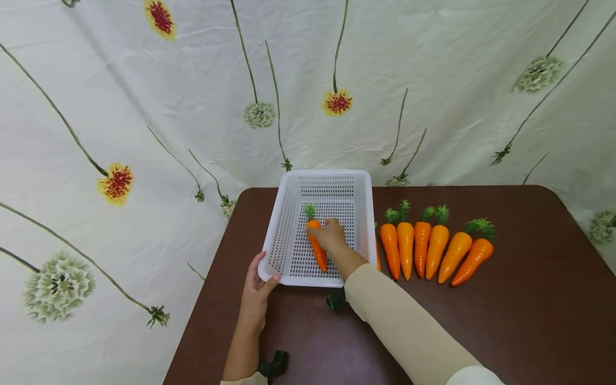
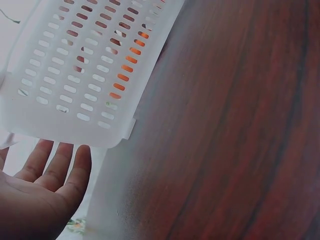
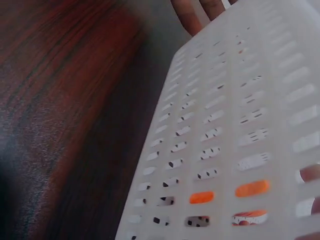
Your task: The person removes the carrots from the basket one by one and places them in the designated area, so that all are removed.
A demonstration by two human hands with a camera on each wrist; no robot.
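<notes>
A white perforated plastic basket [image 1: 368, 214] stands on the table. My left hand [image 1: 255, 291] holds its near left corner, the thumb on the near rim and the fingers along the left side. In the left wrist view, the fingers of that hand [image 2: 52, 185] show at the basket's edge. My right hand [image 1: 331, 235] reaches inside the basket and grips an orange carrot [image 1: 318, 255] near its green-topped end. The carrot lies lengthwise, its tip toward me. Through the slots in the right wrist view, bits of orange carrot [image 3: 252, 188] show; the right hand is mostly hidden there.
Several orange carrots [image 1: 438, 248] with green tops lie in a row to the basket's right. One more carrot [image 1: 378, 256] is partly hidden by the basket's right wall. The dark brown table [image 1: 544, 278] meets a flower-printed cloth [image 1: 192, 96] at its back and left.
</notes>
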